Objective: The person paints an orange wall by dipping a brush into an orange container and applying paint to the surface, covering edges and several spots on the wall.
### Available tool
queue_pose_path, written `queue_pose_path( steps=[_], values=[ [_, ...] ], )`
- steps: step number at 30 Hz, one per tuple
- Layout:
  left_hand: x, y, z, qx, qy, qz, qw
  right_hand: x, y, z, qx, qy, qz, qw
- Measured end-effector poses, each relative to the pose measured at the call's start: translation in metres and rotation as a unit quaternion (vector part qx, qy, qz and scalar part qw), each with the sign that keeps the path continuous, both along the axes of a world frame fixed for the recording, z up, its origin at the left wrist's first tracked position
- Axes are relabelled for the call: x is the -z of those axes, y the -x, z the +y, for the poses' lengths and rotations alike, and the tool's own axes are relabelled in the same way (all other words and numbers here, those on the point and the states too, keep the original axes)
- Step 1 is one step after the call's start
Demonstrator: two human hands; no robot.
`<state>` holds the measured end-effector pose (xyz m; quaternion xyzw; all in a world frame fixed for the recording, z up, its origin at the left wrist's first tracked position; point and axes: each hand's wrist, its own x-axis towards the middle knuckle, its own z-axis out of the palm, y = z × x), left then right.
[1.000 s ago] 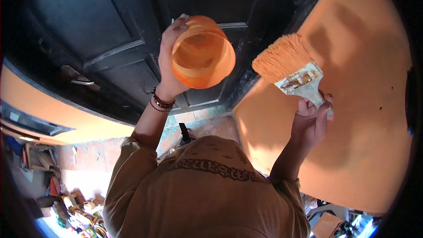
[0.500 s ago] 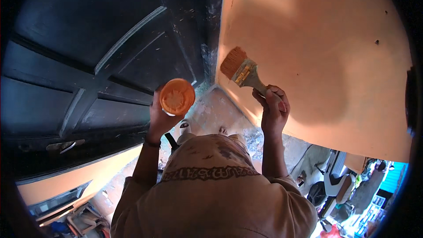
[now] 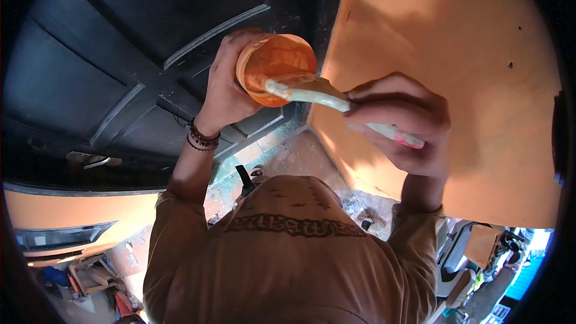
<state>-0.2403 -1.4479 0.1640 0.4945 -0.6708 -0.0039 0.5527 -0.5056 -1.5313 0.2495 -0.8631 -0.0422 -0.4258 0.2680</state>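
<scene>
My left hand (image 3: 231, 81) grips an orange paint cup (image 3: 282, 54) from its left side, raised in front of the dark door and tilted so that its inside shows. Orange paint coats the inner wall. In my right hand (image 3: 405, 117) is a paintbrush (image 3: 321, 94), pinched around its pale handle, whose end shows reddish. The brush reaches leftward into the cup's mouth; its bristles are hidden inside, and whether they touch paint cannot be told.
A dark panelled door (image 3: 132, 42) with a metal handle (image 3: 93, 160) fills the left. Meeting it on the right is an orange wall (image 3: 480, 114) with small holes. A wooden frame (image 3: 90, 279) lies low at the left; a motor scooter (image 3: 459, 264) stands low at the right.
Both hands have risen closer to the camera. The brush has gone from beside the wall, bristles up, into the cup, and the cup has moved up and to the right.
</scene>
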Motion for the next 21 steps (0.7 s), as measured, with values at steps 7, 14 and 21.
queue_pose_path(
  steps=[7,14,21],
  values=[
    [-0.017,-0.008,0.005,-0.029,0.113,-0.061,0.991,-0.04,-0.052,0.013,-0.003,0.238,0.16,0.958],
    [-0.01,-0.019,-0.008,-0.078,0.237,-0.058,0.967,-0.034,-0.095,0.016,0.063,0.337,0.17,0.924],
    [0.018,-0.026,-0.014,-0.166,0.249,-0.094,0.95,-0.024,-0.116,0.011,-0.015,0.147,0.06,0.987]
  ],
)
